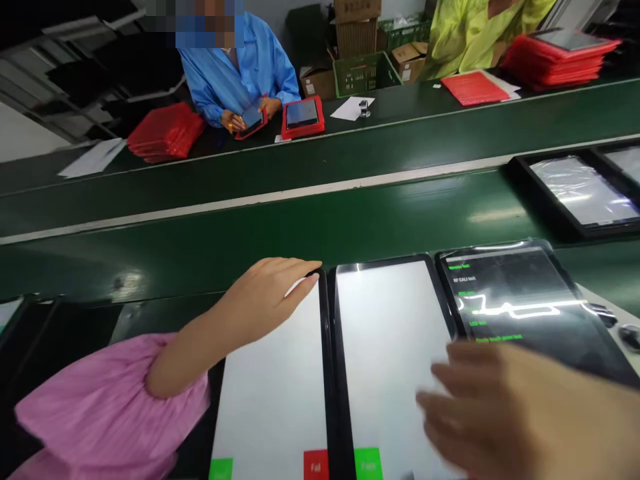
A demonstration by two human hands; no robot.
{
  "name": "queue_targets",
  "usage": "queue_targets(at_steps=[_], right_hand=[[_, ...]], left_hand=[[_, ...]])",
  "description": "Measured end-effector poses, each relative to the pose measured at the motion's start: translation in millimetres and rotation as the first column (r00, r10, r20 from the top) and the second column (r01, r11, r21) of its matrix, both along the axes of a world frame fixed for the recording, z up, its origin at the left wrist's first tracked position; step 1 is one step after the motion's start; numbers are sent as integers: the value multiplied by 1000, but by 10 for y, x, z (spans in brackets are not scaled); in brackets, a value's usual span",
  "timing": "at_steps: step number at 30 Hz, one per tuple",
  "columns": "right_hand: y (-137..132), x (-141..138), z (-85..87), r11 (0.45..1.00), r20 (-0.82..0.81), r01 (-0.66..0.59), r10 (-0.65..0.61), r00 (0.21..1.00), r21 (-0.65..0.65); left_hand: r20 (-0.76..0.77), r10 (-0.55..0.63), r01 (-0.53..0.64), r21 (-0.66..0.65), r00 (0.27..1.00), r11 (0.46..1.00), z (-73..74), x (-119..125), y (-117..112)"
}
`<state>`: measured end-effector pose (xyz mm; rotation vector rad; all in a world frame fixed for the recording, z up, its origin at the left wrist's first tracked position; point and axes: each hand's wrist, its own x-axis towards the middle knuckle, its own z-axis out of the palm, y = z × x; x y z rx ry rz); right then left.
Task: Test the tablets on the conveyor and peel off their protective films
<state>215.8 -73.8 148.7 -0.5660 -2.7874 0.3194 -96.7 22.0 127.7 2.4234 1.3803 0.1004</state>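
My left hand [265, 300] rests its fingertips over the top edge of a tablet with a lit white screen [270, 393], near that edge's right end. Green and red on-screen buttons show along the tablet's bottom. My right hand [500, 413], blurred and with fingers spread, hovers over or touches a second white-screened tablet [385, 353]. Its green button sits low in the view. To the right lies a third tablet [505, 293], with green test text on a dark screen and its lower part behind my right hand.
All this sits on a dark green conveyor belt [250, 233]. Tablets in black frames [583, 190] lie at the right. Across a second belt, a person in a blue smock [235, 73] holds a tablet. Stacks of red cases [165, 132] and crates [365, 73] stand beyond.
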Motion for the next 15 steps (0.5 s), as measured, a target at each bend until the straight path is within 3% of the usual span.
queue_targets(at_steps=[2, 5, 7, 9, 10, 12, 14, 15], right_hand=[[306, 50, 6, 997, -129, 16, -26, 991, -74], [781, 168, 49, 942, -293, 237, -302, 907, -238], [998, 207, 149, 818, -319, 417, -548, 773, -395], [1098, 202, 280, 647, -283, 550, -745, 604, -529], [1111, 191, 338, 569, -265, 591, -810, 524, -571], [1087, 178, 409, 481, -250, 625, -870, 424, -615], [1035, 204, 410, 469, -251, 627, -878, 408, -622], [1008, 236, 390, 496, -268, 623, -863, 427, -604]], left_hand=[[-38, 14, -15, -15, 999, 1000, -38, 17, 24], [5, 53, -53, 19, 999, 998, -23, 19, 29], [53, 82, -83, 20, 995, 996, -2, 13, 19], [96, 92, -93, 4, 991, 996, 8, 11, 6], [110, 89, -88, -10, 990, 996, 10, 14, 0], [124, 80, -77, -31, 989, 997, 10, 27, -15], [143, 70, -67, -25, 987, 997, 20, 49, -39], [161, 61, -60, -14, 985, 998, 31, 61, -55]])
